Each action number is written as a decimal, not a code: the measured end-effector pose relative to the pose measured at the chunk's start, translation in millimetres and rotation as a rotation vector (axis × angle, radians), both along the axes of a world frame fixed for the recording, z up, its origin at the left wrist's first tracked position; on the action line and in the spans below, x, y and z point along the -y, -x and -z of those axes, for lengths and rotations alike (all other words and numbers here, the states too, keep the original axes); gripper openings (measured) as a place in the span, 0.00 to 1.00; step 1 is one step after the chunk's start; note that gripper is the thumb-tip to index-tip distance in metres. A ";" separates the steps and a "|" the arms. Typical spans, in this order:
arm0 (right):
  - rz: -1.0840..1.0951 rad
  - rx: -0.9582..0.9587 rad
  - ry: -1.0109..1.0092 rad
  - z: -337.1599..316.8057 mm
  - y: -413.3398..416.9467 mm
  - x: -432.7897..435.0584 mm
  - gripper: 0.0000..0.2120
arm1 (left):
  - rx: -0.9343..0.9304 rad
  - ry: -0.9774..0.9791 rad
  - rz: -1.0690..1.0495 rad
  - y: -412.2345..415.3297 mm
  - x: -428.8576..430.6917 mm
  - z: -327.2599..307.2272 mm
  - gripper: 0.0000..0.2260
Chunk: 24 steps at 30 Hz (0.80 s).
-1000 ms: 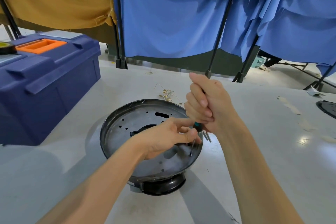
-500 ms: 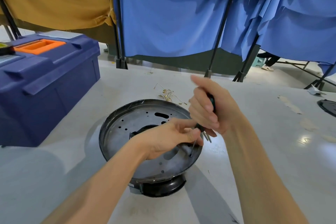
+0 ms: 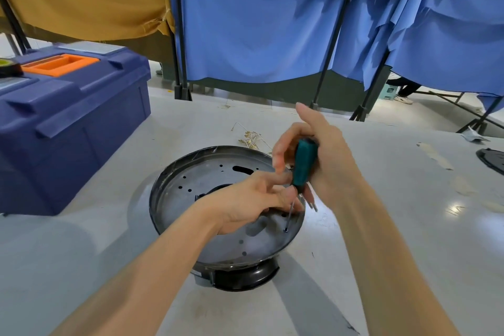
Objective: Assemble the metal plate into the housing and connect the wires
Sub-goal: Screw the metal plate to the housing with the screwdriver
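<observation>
metal plate (image 3: 207, 199) in housing (image 3: 245, 278) | left hand (image 3: 245, 202) pinches screwdriver (image 3: 304, 165) shaft (tip near right rim) | right hand (image 3: 330, 163) loosely wraps handle | toolbox (image 3: 68, 123) well apart

You are looking at a round grey metal plate (image 3: 174, 199) that is sitting in the black housing (image 3: 245, 278), near the middle of the worktop (image 3: 395, 226). Its raised rim is ringing a flat face dotted with small holes and one oblong slot toward the far side. Thin pale wires (image 3: 251, 138) with brass-coloured ends are lying loose just beyond it, toward the worktop's far edge.
</observation>
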State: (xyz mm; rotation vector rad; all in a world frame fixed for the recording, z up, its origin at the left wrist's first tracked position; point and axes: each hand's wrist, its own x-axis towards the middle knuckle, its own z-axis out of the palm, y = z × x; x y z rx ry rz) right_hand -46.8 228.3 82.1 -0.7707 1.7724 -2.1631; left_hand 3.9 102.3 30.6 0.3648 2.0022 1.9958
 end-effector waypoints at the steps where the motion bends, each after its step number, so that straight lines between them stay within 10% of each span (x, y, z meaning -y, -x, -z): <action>1: -0.144 0.040 -0.038 -5.0 4.8 -5.6 0.28 | -0.012 0.030 0.004 0.7 -0.5 0.6 0.08; 5: -0.233 0.072 0.034 -3.9 6.2 1.5 0.30 | 0.003 -0.001 0.000 -0.6 2.7 2.0 0.08; 12: 0.744 -0.214 0.149 22.5 -20.6 29.5 0.32 | -0.024 0.032 0.014 1.4 -1.7 2.8 0.10; 20: -0.332 0.082 -0.027 -13.0 10.7 -6.1 0.29 | -0.032 0.088 0.017 2.0 1.2 4.5 0.10; 24: -0.154 0.074 0.061 -3.8 7.5 8.0 0.32 | 0.020 -0.009 0.008 2.6 6.5 5.1 0.09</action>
